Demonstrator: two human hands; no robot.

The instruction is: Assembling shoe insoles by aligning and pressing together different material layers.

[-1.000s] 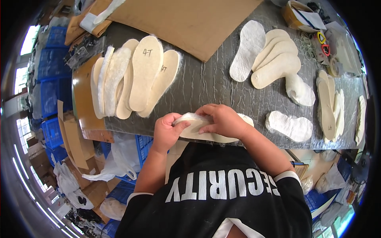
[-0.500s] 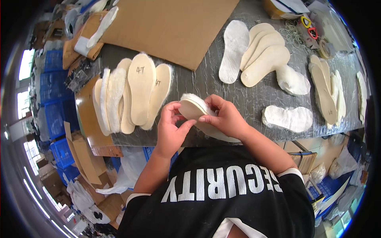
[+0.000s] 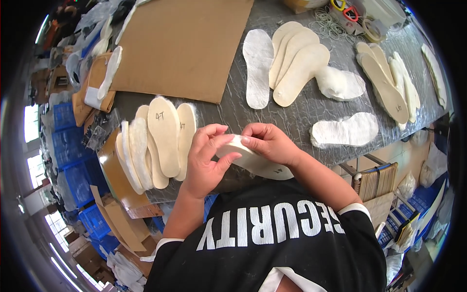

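Turned since the earlier frame, the held insole (image 3: 255, 163) shows more of its beige face, and the left hand (image 3: 206, 160) has spread its fingers.

From my remote seat I see the right hand (image 3: 272, 146) pinching the insole's edge between thumb and fingers; the left stands wide around its end, and I cannot tell whether it touches. Taking the cardboard sheet (image 3: 182, 48) as my landmark, the insole is on its near side, slightly rightward, by the near edge of the bench (image 3: 292, 117). An overlapping insole group (image 3: 163, 136) lies just nearer than the sheet, a beige fan (image 3: 301, 73) to its right, and a white fleecy insole (image 3: 345, 130) farther right and nearer.
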